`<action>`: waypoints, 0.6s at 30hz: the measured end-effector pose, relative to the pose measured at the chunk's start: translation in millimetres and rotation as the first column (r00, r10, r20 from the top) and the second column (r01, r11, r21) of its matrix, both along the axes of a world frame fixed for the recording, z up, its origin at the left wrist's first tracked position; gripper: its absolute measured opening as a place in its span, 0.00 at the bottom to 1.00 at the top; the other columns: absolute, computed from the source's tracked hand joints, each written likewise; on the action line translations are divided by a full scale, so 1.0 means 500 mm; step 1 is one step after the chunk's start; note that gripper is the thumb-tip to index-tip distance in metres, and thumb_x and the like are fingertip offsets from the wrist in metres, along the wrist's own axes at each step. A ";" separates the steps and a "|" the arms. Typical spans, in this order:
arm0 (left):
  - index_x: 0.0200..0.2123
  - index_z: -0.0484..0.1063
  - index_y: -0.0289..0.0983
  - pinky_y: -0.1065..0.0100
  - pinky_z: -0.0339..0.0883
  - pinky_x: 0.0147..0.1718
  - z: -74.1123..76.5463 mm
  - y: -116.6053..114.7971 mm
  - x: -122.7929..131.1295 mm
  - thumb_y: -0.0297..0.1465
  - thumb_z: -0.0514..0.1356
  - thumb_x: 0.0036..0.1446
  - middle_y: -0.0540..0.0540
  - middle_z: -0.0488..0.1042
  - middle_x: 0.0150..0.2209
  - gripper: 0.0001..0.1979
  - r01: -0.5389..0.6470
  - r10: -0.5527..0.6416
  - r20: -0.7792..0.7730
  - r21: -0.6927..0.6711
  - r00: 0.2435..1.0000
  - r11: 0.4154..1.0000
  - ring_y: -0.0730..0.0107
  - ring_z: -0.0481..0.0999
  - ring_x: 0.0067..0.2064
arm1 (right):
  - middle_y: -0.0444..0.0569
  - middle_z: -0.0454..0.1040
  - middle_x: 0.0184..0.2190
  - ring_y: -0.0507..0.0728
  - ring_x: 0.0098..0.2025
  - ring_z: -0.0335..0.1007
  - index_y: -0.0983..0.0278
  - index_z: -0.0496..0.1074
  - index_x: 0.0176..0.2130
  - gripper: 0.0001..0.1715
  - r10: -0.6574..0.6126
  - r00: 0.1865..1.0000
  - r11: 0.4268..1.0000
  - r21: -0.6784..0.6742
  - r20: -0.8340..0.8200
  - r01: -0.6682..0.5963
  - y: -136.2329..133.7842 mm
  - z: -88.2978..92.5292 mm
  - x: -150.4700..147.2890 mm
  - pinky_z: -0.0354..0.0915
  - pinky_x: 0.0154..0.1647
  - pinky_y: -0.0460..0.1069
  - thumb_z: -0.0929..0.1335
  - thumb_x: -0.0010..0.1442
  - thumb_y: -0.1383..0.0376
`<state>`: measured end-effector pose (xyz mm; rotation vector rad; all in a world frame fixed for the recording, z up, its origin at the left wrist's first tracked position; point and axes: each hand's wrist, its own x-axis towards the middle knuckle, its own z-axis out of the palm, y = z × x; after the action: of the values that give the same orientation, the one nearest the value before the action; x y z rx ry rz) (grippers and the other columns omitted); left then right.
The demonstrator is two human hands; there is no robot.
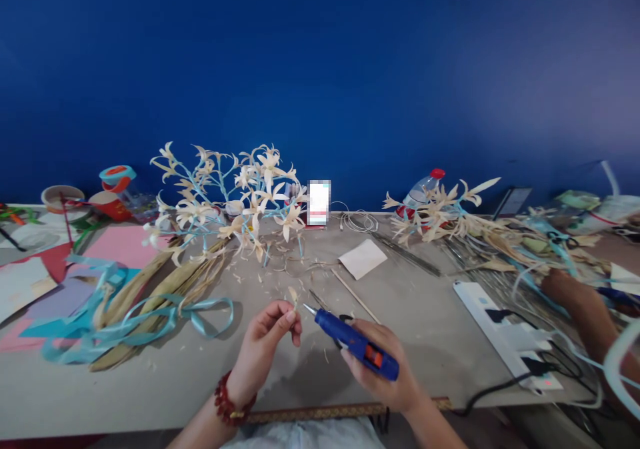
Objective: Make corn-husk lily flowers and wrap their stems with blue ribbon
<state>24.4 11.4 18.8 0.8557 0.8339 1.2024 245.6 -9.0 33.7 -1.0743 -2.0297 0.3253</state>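
Observation:
Pinched between the fingertips of my left hand (pixel 273 325) is a small pale petal piece (pixel 293 297), held upright. My right hand (pixel 385 362) is wrapped round a blue glue gun (pixel 355 343) with an orange part on its body. The gun's metal nozzle (pixel 310 309) points left, close to the petal piece but apart from it. Beyond my hands, pale flowers (pixel 270 162) on light-blue stems stand at the back left. Small pale scraps lie scattered on the grey table (pixel 300 395).
At left lie light-blue ribbon (pixel 213 332), dried husks (pixel 150 302) and coloured paper (pixel 125 245). A white card (pixel 363 259) and a thin stick (pixel 355 294) lie ahead. At right are a power strip (pixel 500 335), cables, more flowers (pixel 435 219) and another person's hand (pixel 567 292).

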 end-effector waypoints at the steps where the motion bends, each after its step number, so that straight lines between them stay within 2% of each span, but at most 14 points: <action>1: 0.30 0.71 0.34 0.71 0.62 0.29 0.001 0.000 -0.001 0.34 0.61 0.58 0.49 0.72 0.26 0.09 -0.005 0.005 0.011 -0.013 1.000 1.000 0.74 0.69 0.26 | 0.50 0.77 0.32 0.57 0.32 0.75 0.60 0.69 0.40 0.09 -0.011 1.000 1.000 0.006 0.007 0.011 0.002 -0.005 0.006 0.69 0.33 0.48 0.65 0.60 0.61; 4: 0.29 0.71 0.34 0.72 0.61 0.28 -0.003 0.000 -0.008 0.34 0.62 0.57 0.49 0.71 0.26 0.09 -0.015 0.019 0.079 -0.053 0.997 0.998 0.75 0.68 0.26 | 0.50 0.77 0.33 0.57 0.31 0.75 0.61 0.69 0.42 0.10 -0.087 0.994 0.996 0.031 0.061 0.086 0.022 -0.015 0.035 0.68 0.33 0.48 0.65 0.60 0.61; 6: 0.29 0.70 0.34 0.73 0.60 0.27 -0.010 0.001 -0.015 0.34 0.63 0.57 0.49 0.71 0.26 0.09 -0.021 0.032 0.137 -0.081 0.990 0.996 0.76 0.67 0.26 | 0.50 0.76 0.32 0.57 0.30 0.74 0.62 0.68 0.42 0.10 -0.204 0.968 0.979 0.030 0.144 0.202 0.049 -0.021 0.062 0.67 0.31 0.48 0.65 0.61 0.60; 7: 0.29 0.70 0.34 0.73 0.60 0.26 -0.015 0.001 -0.019 0.33 0.63 0.57 0.49 0.70 0.27 0.09 -0.027 0.042 0.162 -0.096 0.986 0.995 0.76 0.67 0.26 | 0.50 0.76 0.32 0.57 0.29 0.74 0.62 0.67 0.42 0.11 -0.262 0.939 0.964 0.013 0.221 0.266 0.066 -0.024 0.077 0.66 0.30 0.48 0.64 0.61 0.60; 9: 0.29 0.70 0.35 0.74 0.59 0.26 -0.024 0.002 -0.026 0.33 0.63 0.56 0.50 0.70 0.27 0.08 -0.045 0.068 0.194 -0.119 0.979 0.992 0.77 0.66 0.25 | 0.49 0.75 0.32 0.57 0.27 0.73 0.62 0.67 0.42 0.11 -0.384 0.823 0.905 -0.007 0.419 0.425 0.102 -0.034 0.104 0.62 0.26 0.47 0.65 0.60 0.59; 11: 0.28 0.70 0.35 0.74 0.59 0.26 -0.034 0.003 -0.031 0.32 0.63 0.56 0.50 0.69 0.26 0.08 -0.063 0.089 0.206 -0.130 0.975 0.990 0.78 0.66 0.26 | 0.51 0.75 0.38 0.57 0.29 0.73 0.62 0.67 0.44 0.13 -0.390 0.715 0.862 -0.042 0.580 0.504 0.134 -0.047 0.127 0.60 0.25 0.47 0.66 0.59 0.60; 13: 0.28 0.70 0.34 0.74 0.59 0.27 -0.042 0.006 -0.035 0.32 0.64 0.55 0.51 0.69 0.26 0.08 -0.079 0.105 0.208 -0.131 0.972 0.988 0.78 0.66 0.26 | 0.53 0.74 0.40 0.57 0.29 0.73 0.63 0.68 0.43 0.13 -0.351 0.657 0.848 -0.071 0.668 0.525 0.156 -0.063 0.148 0.60 0.25 0.47 0.65 0.60 0.59; 15: 0.28 0.70 0.34 0.74 0.60 0.27 -0.048 0.010 -0.037 0.33 0.65 0.55 0.50 0.69 0.26 0.09 -0.096 0.121 0.208 -0.128 0.971 0.987 0.78 0.66 0.26 | 0.54 0.73 0.41 0.58 0.32 0.73 0.63 0.69 0.43 0.14 -0.294 0.656 0.868 -0.093 0.695 0.488 0.169 -0.073 0.170 0.62 0.29 0.48 0.66 0.60 0.58; 18: 0.28 0.70 0.34 0.74 0.60 0.27 -0.053 0.016 -0.036 0.33 0.65 0.54 0.51 0.69 0.26 0.09 -0.114 0.134 0.205 -0.110 0.970 0.987 0.78 0.66 0.26 | 0.53 0.73 0.42 0.61 0.40 0.72 0.62 0.71 0.45 0.19 -0.186 0.714 0.912 -0.152 0.675 0.381 0.177 -0.064 0.197 0.65 0.38 0.51 0.70 0.56 0.56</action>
<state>6.3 19.3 -7.8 0.5906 0.7738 1.3259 344.3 79.3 1.7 -1.8709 -2.4009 0.0697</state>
